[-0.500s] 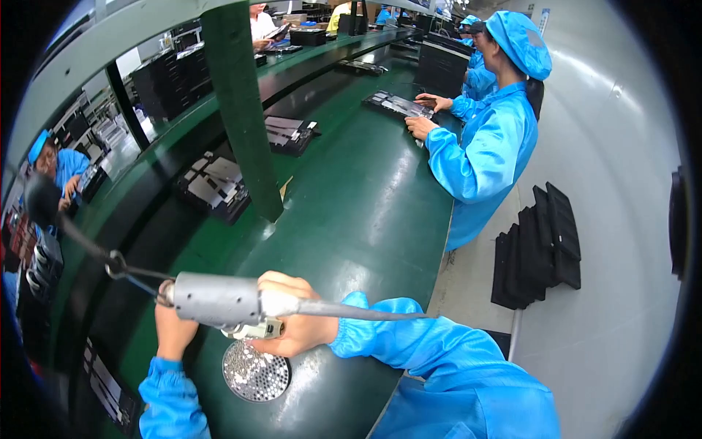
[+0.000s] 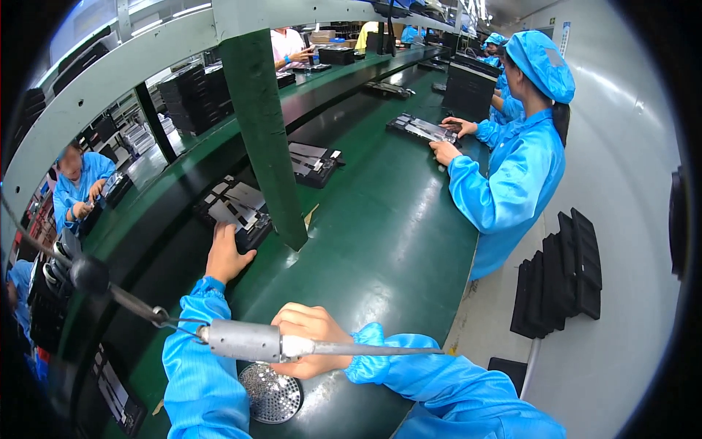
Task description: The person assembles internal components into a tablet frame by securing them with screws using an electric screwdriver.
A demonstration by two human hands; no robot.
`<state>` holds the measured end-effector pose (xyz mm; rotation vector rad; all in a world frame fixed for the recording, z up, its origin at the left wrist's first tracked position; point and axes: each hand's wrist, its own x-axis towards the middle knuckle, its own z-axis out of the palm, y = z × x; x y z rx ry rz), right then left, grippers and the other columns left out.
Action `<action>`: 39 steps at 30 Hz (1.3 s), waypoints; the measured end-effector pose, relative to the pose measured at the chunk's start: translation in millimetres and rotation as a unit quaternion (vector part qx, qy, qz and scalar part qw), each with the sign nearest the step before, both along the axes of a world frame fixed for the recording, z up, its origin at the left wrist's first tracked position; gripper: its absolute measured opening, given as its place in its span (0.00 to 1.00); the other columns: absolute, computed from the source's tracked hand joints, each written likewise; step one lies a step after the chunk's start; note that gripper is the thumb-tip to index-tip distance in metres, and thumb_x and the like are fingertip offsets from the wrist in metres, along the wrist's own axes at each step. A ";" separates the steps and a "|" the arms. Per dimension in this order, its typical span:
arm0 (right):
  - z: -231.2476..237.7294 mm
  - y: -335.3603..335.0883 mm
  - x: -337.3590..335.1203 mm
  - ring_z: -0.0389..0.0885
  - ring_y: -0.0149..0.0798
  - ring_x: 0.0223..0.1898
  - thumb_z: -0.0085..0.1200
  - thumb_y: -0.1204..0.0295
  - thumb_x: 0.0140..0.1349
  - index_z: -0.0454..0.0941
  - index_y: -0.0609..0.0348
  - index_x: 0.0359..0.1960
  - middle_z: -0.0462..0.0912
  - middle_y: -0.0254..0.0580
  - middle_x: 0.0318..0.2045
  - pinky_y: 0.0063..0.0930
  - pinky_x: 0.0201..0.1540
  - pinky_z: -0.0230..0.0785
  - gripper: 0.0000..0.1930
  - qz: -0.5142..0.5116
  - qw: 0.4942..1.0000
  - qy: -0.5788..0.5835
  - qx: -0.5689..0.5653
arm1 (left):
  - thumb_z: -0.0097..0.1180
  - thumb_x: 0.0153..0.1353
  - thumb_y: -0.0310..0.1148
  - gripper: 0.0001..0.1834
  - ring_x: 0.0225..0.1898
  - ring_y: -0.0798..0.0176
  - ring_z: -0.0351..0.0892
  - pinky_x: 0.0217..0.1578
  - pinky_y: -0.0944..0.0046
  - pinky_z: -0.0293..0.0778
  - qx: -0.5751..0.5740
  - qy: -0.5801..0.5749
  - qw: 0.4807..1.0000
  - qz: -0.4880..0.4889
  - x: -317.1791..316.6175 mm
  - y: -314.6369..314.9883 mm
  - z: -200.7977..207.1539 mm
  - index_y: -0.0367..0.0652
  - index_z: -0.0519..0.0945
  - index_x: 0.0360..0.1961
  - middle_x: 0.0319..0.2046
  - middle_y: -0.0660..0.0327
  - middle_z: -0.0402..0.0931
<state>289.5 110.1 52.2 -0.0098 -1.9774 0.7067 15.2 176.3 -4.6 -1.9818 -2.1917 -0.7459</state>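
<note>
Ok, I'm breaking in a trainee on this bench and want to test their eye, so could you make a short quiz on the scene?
1. True or false: the left hand is at a flat black rectangular unit with silver-grey parts.
2. Which hand grips the grey metal cylindrical tool hung from a cord?
3. Fill in: the round silver-coloured dish rests on a glossy ____ bench top.

Key: 1 true; 2 the right hand; 3 green.

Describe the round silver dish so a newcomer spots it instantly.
Start at the near end of the long green bench. Just below the wearer's right hand in the picture, beside the blue left sleeve, lies the dish. It's round, silvery and dark-speckled, unlike the black rectangular units farther up.
</note>
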 end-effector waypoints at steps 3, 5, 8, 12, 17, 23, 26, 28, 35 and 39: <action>-1.9 1.2 1.1 0.73 0.45 0.26 0.66 0.66 0.38 0.71 0.60 0.23 0.72 0.42 0.25 0.35 0.22 0.66 0.16 0.008 1.000 -0.008 -0.007 | 0.66 0.37 0.30 0.43 0.58 0.39 0.63 0.57 0.56 0.66 -0.024 0.035 0.998 -0.038 2.9 4.8 6.9 0.36 0.62 0.58 0.55 0.41 0.63; -4.1 4.6 -6.1 0.74 0.45 0.27 0.66 0.66 0.38 0.71 0.60 0.23 0.73 0.42 0.25 0.35 0.23 0.67 0.16 0.023 1.000 -0.001 -0.013 | 0.63 0.37 0.27 0.44 0.55 0.39 0.66 0.53 0.49 0.69 -0.065 0.080 0.995 0.010 10.6 12.3 11.3 0.43 0.61 0.60 0.54 0.44 0.64; -17.9 4.0 -14.5 0.76 0.45 0.27 0.67 0.65 0.38 0.76 0.59 0.28 0.76 0.42 0.26 0.35 0.25 0.70 0.16 0.040 0.996 -0.024 -0.070 | 0.62 0.41 0.27 0.42 0.47 0.41 0.74 0.42 0.48 0.76 -0.055 0.160 0.977 0.133 23.6 10.0 22.6 0.48 0.61 0.61 0.49 0.49 0.70; 4.2 -7.9 -16.6 0.80 0.44 0.27 0.67 0.64 0.46 0.80 0.58 0.34 0.81 0.42 0.25 0.34 0.28 0.73 0.16 -0.055 0.997 0.007 0.061 | 0.59 0.43 0.29 0.23 0.41 0.50 0.79 0.39 0.51 0.77 -0.019 0.065 0.984 0.167 -4.5 -37.6 47.3 0.50 0.77 0.46 0.40 0.54 0.78; -26.8 12.9 2.3 0.76 0.33 0.33 0.64 0.74 0.49 0.72 0.63 0.45 0.77 0.37 0.33 0.26 0.38 0.70 0.21 -0.005 0.970 -0.100 -0.221 | 0.54 0.43 0.23 0.13 0.39 0.49 0.77 0.33 0.52 0.76 0.106 0.144 0.977 0.114 -3.7 -114.3 53.7 0.43 0.74 0.34 0.37 0.55 0.77; -25.5 9.4 3.7 0.73 0.28 0.35 0.59 0.75 0.57 0.70 0.66 0.47 0.74 0.37 0.35 0.21 0.37 0.66 0.17 -0.005 0.950 -0.114 -0.289 | 0.54 0.46 0.22 0.17 0.48 0.48 0.75 0.43 0.56 0.75 0.178 0.275 0.930 0.168 54.8 -334.7 99.5 0.37 0.77 0.41 0.46 0.54 0.76; -34.6 19.4 5.0 0.74 0.29 0.33 0.59 0.73 0.58 0.74 0.67 0.43 0.77 0.38 0.33 0.24 0.36 0.67 0.14 -0.026 0.964 -0.086 -0.248 | 0.55 0.50 0.30 0.14 0.50 0.47 0.75 0.44 0.52 0.75 0.133 0.323 0.909 0.225 120.3 -422.9 93.4 0.39 0.78 0.40 0.49 0.54 0.75; -50.8 39.7 5.9 0.69 0.26 0.31 0.57 0.69 0.61 0.73 0.68 0.38 0.74 0.34 0.30 0.22 0.33 0.63 0.12 -0.054 0.963 -0.093 -0.247 | 0.54 0.49 0.32 0.15 0.51 0.46 0.74 0.46 0.48 0.75 0.072 0.293 0.917 0.261 167.3 -463.3 75.2 0.40 0.78 0.40 0.50 0.54 0.75; -64.6 53.2 -0.5 0.66 0.26 0.28 0.57 0.68 0.62 0.73 0.67 0.37 0.72 0.32 0.27 0.22 0.30 0.61 0.12 -0.050 0.961 -0.094 -0.256 | 0.57 0.50 0.28 0.17 0.51 0.52 0.75 0.48 0.53 0.74 -0.021 0.198 0.914 0.354 266.9 -516.6 46.4 0.42 0.78 0.43 0.50 0.56 0.75; -17.0 16.6 6.4 0.74 0.30 0.17 0.63 0.71 0.55 0.76 0.68 0.45 0.80 0.44 0.24 0.24 0.19 0.68 0.18 -0.060 0.981 -0.084 -0.162 | 0.59 0.52 0.30 0.21 0.58 0.47 0.67 0.54 0.53 0.69 -0.029 0.029 0.953 0.300 273.4 -524.8 39.0 0.41 0.75 0.49 0.56 0.53 0.68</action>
